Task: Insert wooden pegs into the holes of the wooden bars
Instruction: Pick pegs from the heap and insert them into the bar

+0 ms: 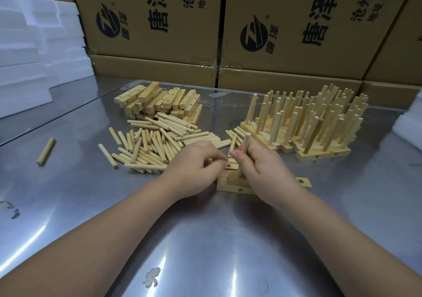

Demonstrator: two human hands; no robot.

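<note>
Several wooden bars (pixel 239 188) with drilled holes lie side by side on the metal table in front of me. My right hand (pixel 265 166) grips an upright wooden peg (pixel 246 141) whose lower end stands in a bar. A second peg (pixel 233 142) leans next to it, and my left hand (pixel 194 166) holds its curled fingers at the bars' left end beneath that peg; whether they pinch it is hidden. A loose heap of pegs (pixel 157 143) lies left of my hands. Behind the heap sits a stack of bare bars (pixel 159 101).
Bars with upright pegs (pixel 312 123) stand in rows at the right. A single peg (pixel 46 151) lies apart at the left. Cardboard boxes (pixel 274 34) wall off the back, white foam sheets (pixel 34 50) are stacked at the far left, and more foam (pixel 411 123) lies at the right edge.
</note>
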